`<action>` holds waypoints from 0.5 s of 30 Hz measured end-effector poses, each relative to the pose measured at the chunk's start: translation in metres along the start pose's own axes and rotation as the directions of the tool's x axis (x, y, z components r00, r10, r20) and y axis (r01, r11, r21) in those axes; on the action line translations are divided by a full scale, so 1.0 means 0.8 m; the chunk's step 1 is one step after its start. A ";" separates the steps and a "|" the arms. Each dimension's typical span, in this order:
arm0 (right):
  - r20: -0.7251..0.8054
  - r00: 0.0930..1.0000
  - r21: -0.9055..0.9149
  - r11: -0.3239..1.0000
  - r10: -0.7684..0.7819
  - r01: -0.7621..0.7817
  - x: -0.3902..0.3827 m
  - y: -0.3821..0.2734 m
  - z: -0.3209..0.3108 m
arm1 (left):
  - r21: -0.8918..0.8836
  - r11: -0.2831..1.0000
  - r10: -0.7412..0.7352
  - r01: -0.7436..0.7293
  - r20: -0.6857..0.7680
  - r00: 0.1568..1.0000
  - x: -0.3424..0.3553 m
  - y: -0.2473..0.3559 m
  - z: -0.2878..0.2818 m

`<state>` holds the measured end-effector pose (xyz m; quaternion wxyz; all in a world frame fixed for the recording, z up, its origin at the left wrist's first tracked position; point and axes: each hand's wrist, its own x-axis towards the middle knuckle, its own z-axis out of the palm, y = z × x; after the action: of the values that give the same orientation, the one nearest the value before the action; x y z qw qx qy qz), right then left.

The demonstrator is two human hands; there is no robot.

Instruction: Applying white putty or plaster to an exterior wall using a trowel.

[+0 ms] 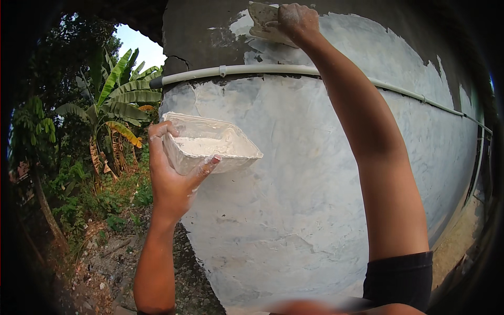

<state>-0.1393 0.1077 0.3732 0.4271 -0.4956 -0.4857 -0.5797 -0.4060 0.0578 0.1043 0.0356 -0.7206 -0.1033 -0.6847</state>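
Observation:
My left hand (176, 181) is closed round one end of a rectangular plaster tray (239, 164), thumb along its near side and fingers over its far corner. Creamy white plaster (210, 147) lies inside and coats the rim. High up, my right hand (298, 22) is wrapped round the back of a plaster-smeared trowel (261, 20), its handle hidden by the fingers. The blade is against or very close to the wall (273, 210), where bare dark grey cement meets fresh white plaster. White smears mark the fingers of both hands.
A pale pipe (252, 69) runs across the wall below the trowel, held by clips, its dark end near the wall's left corner. A crack shows in the grey cement above it. To the left stand banana plants (118, 100) over stony, weedy ground (113, 262).

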 end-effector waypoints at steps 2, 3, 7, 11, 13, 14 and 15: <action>0.159 0.987 0.003 0.999 0.037 -0.037 0.001 -0.004 -0.013 | 0.039 0.999 0.024 -0.024 0.015 1.000 0.007 0.004 -0.004; 0.153 0.988 0.005 0.999 0.039 -0.040 -0.003 -0.005 -0.008 | 0.042 0.999 0.030 -0.031 0.015 0.999 0.008 0.008 -0.005; 0.172 0.959 -0.009 0.973 -0.224 0.229 -0.034 -0.007 0.008 | 0.006 0.997 0.082 -0.082 -0.029 0.996 0.003 0.020 -0.008; 0.088 0.989 0.018 0.993 -0.120 0.119 -0.045 0.014 0.025 | 0.022 0.997 0.077 -0.076 -0.018 0.997 -0.002 0.023 -0.013; 0.007 0.997 0.022 0.997 -0.080 0.080 -0.025 0.016 0.032 | 0.006 0.999 0.046 -0.046 -0.018 0.999 0.007 0.023 -0.004; -0.082 0.996 0.028 0.999 -0.042 0.044 -0.014 0.011 0.030 | -0.006 1.000 0.020 -0.020 -0.023 1.000 0.012 0.022 -0.002; -0.073 0.997 0.030 0.999 -0.034 0.037 -0.004 0.008 0.027 | -0.005 1.000 0.014 -0.014 -0.013 1.000 0.015 0.021 0.001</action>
<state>-0.1294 0.1283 0.3715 0.4418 -0.4588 -0.4877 -0.5971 -0.4015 0.0431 0.1174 0.0392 -0.7170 -0.0961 -0.6894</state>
